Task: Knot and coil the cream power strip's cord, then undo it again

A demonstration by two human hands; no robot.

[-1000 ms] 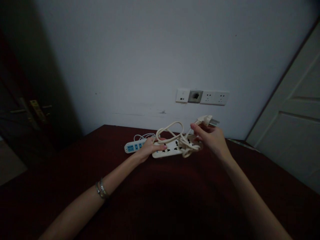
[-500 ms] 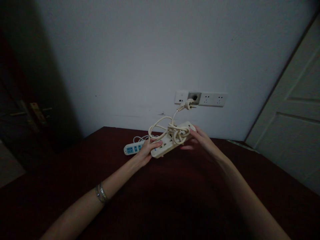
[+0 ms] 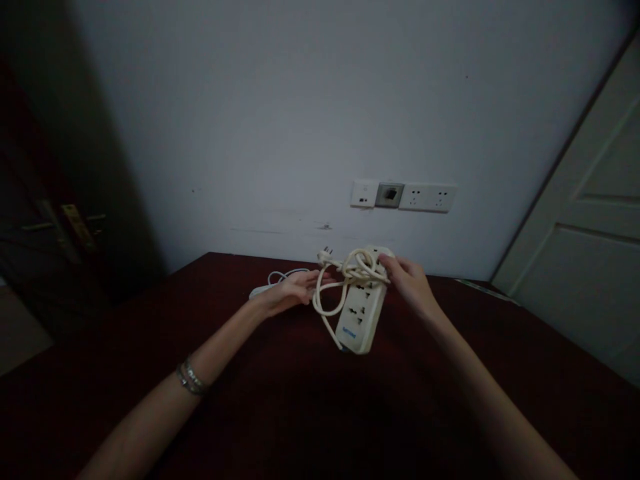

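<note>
A white power strip [image 3: 361, 310] hangs tilted from my right hand [image 3: 407, 280], which grips its upper end with the thumb on the front face. Its cream cord [image 3: 327, 310] is looped and knotted around the upper half of the strip. The plug [image 3: 325, 257] sticks out to the left with its prongs up. My left hand [image 3: 293, 292] is open, fingers stretched toward the cord loops close by; whether they touch is unclear. Behind that hand lies a second power strip [image 3: 257, 291] on the table, mostly covered by it, its thin cord [image 3: 285, 274] showing.
The dark red table [image 3: 210, 320] meets a pale wall [image 3: 260, 133]. Wall sockets [image 3: 427, 198] and a grey outlet plate [image 3: 390, 195] sit above the table's back edge. A white door [image 3: 600, 267] stands right; a dark door with a brass handle plate [image 3: 77, 223] is left.
My left hand has let go of the power strip's lower end and moved slightly back. The strip has swung down to a steeper angle, and its plug has dropped to the left.
</note>
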